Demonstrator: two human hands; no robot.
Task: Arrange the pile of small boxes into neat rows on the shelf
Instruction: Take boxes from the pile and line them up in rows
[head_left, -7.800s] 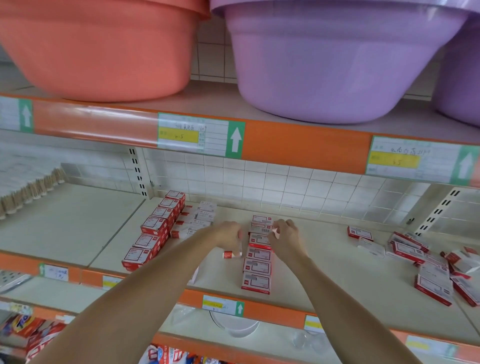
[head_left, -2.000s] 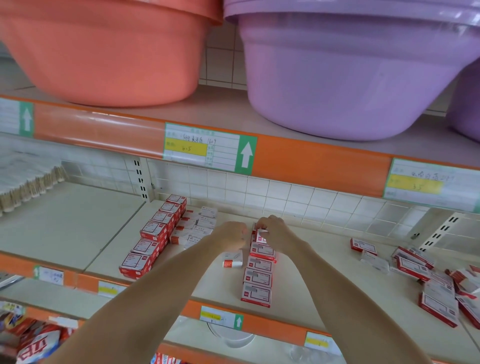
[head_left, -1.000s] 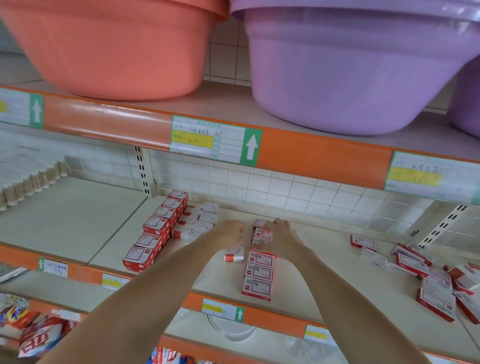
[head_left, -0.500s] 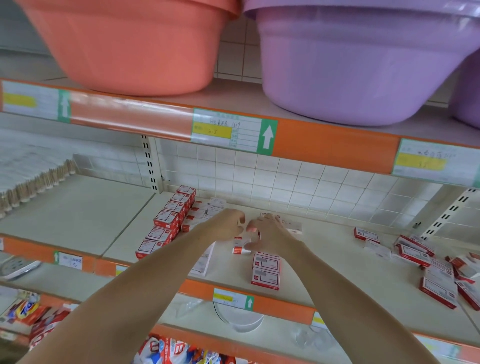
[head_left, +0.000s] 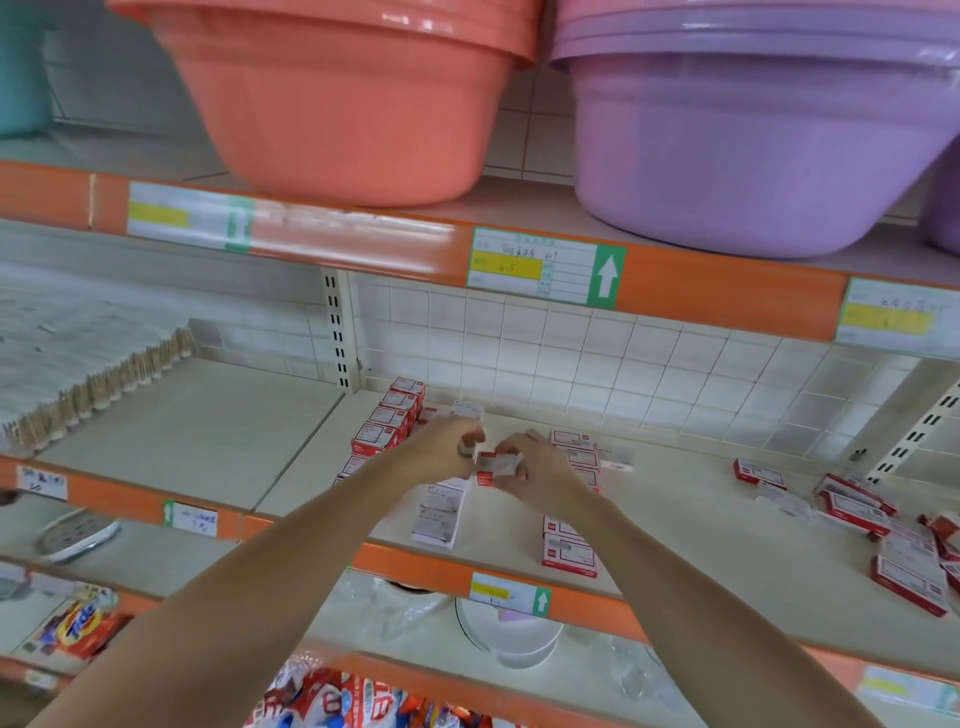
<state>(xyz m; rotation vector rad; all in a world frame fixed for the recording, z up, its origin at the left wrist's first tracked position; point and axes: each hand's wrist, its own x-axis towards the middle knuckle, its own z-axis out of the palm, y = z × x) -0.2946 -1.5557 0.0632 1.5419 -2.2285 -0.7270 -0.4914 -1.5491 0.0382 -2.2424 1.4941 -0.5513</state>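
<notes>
Small red-and-white boxes lie on the cream shelf (head_left: 675, 525). A stacked row (head_left: 387, 423) runs front to back at the left, a second row (head_left: 439, 512) lies beside it, and a third row (head_left: 569, 553) sits under my right arm. A loose pile (head_left: 883, 525) lies at the right. Both hands meet above the shelf's middle. My right hand (head_left: 537, 470) grips one small box (head_left: 498, 462) by its end. My left hand (head_left: 447, 449) pinches a small box (head_left: 470, 444) in its fingertips, partly hidden.
An orange basin (head_left: 337, 98) and a purple basin (head_left: 753, 140) sit on the shelf above. The orange front rail (head_left: 415, 566) carries price labels. Bundled sticks (head_left: 93, 384) fill the left bay. Packets and a white dish lie on lower shelves.
The view has swung left. My hands have lifted off the third row and come together above the shelf, each with a small box in it.
</notes>
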